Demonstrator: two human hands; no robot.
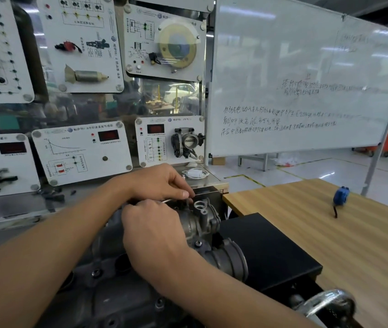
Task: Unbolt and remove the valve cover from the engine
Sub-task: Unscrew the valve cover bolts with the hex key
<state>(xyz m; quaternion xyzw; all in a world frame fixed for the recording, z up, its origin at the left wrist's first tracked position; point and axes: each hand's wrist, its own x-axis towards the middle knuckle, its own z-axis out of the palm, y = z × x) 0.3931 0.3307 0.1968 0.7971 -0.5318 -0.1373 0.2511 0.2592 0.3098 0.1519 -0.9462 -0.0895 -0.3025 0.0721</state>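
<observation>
**Two hands on one thin tool at the far end of the valve cover**

At the left, white training panels (81, 152) hang on a metal frame. In front of them the left hand (162, 181) reaches in, and its thumb and forefinger pinch the thin metal tool (176, 198) close to its tip. Just below it the right hand (150, 223) shows its back, with the fingers curled over the other part of the same tool.

The valve cover (122, 297) lies low in the middle, under both forearms. It is dark grey cast metal, dull and a little stained, with small bolt heads (96, 272) and round recesses on top. Its long axis seems to run from the person's body away toward the panels, and the far end is hidden under the hands.

Right of the hands stands a silver housing (199, 205) with a round opening facing up. Beside it comes a ribbed grey pipe (231, 259), then a black box (266, 252). Further right, a wooden table (306, 245) carries a blue tape measure (341, 195). Behind it stands a whiteboard (306, 55) with handwriting.
</observation>
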